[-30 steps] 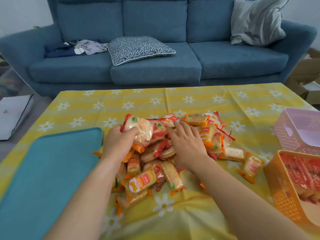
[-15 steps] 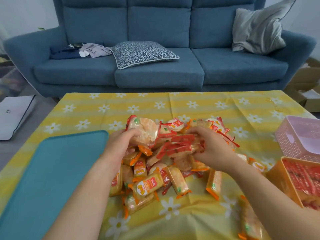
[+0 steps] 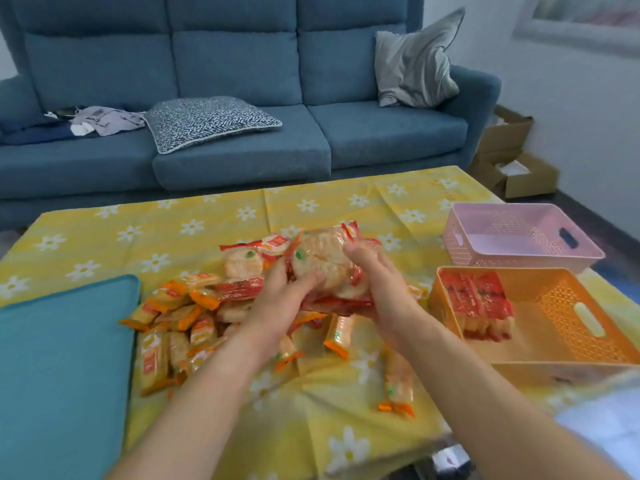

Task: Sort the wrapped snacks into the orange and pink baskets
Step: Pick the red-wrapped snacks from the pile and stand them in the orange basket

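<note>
**Left hand (image 3: 280,299) and right hand (image 3: 384,289) both clamped on red-wrapped snacks (image 3: 322,261)**

Left fingers curled round the bunch from its near left side. The right hand gripped the same bunch from the right and beneath, thumb on top. The bunch was held up over the far right end of the snack pile (image 3: 187,317) on the yellow tablecloth (image 3: 173,230). Orange basket (image 3: 568,306) sat just right of the right hand, with red packs (image 3: 478,303) stacked at its left end. Pink basket (image 3: 519,237) stood just behind the orange one. One orange-wrapped snack (image 3: 398,382) lay apart, nearer the front edge.
</note>
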